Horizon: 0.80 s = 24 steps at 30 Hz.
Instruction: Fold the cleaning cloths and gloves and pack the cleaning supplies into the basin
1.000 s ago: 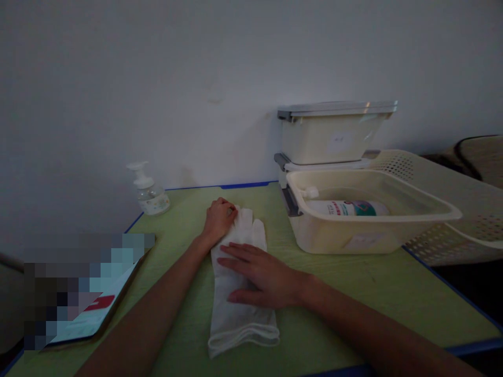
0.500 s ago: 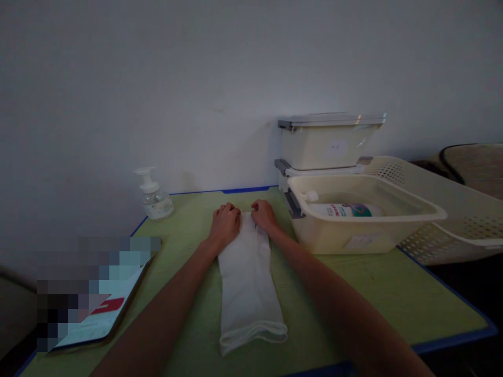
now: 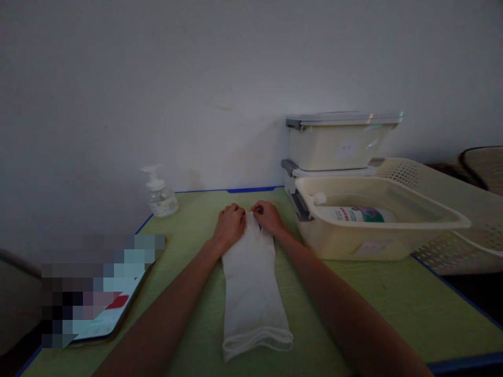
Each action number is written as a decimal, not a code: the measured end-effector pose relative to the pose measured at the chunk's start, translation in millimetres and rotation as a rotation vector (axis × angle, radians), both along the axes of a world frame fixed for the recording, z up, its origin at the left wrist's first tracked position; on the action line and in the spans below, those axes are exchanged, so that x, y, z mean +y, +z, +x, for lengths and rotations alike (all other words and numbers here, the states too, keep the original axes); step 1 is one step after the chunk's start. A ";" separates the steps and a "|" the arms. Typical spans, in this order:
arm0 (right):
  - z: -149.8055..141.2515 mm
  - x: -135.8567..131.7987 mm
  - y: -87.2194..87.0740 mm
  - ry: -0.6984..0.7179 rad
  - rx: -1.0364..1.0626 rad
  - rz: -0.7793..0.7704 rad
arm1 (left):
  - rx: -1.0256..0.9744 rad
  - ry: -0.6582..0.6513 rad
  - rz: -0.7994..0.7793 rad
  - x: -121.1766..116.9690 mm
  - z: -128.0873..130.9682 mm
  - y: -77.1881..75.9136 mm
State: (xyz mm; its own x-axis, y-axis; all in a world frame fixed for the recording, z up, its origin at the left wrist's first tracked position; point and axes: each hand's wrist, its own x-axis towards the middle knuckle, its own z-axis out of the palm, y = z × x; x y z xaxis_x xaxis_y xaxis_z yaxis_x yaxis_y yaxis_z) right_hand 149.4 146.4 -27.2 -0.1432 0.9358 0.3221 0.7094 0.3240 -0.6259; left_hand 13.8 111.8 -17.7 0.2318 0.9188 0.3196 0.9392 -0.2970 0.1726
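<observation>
A white, flat, sleeve-like piece (image 3: 251, 293) lies lengthwise on the green table, its hemmed open end towards me. What kind of article it is, I cannot tell. My left hand (image 3: 231, 226) rests on its far left edge, fingers bent and closed over the fabric. At the far right corner my right hand (image 3: 268, 217) is closed, thumb and fingertips pinching the piece's edge. Both hands partly cover that far end.
A clear pump bottle (image 3: 163, 201) stands at the back left. On the left lies a device with a lit screen (image 3: 104, 319), partly blurred out. To the right are a cream bin (image 3: 361, 243) holding a white bottle (image 3: 346, 214), stacked lidded boxes (image 3: 334, 149) and a perforated basket (image 3: 451, 188).
The view has shifted slightly, so everything sits a little differently in the picture. My right fingertips have moved slightly at the far edge of the white piece; both hands stay there.
</observation>
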 end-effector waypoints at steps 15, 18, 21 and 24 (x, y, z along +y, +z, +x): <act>0.2 -0.8 -0.6 0.024 0.174 0.076 | -0.011 -0.019 0.013 3.5 -1.5 -3.6; 0.8 -2.4 -0.3 -0.026 0.191 0.091 | -0.011 -0.023 0.015 3.7 -1.8 -4.2; 1.2 -4.2 -0.3 -0.068 0.199 0.103 | -0.013 -0.029 0.016 3.7 -2.2 -4.4; 1.6 -6.3 0.1 -0.092 0.203 0.115 | -0.012 -0.031 0.016 3.9 -2.5 -4.6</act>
State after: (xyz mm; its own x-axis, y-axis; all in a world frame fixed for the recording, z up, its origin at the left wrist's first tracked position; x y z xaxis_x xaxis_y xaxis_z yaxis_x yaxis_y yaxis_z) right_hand 150.9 140.1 -27.1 0.0191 0.8975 0.4406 0.6030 0.3412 -0.7211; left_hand 11.4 115.7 -22.4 0.2560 0.9059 0.3374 0.9275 -0.3286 0.1784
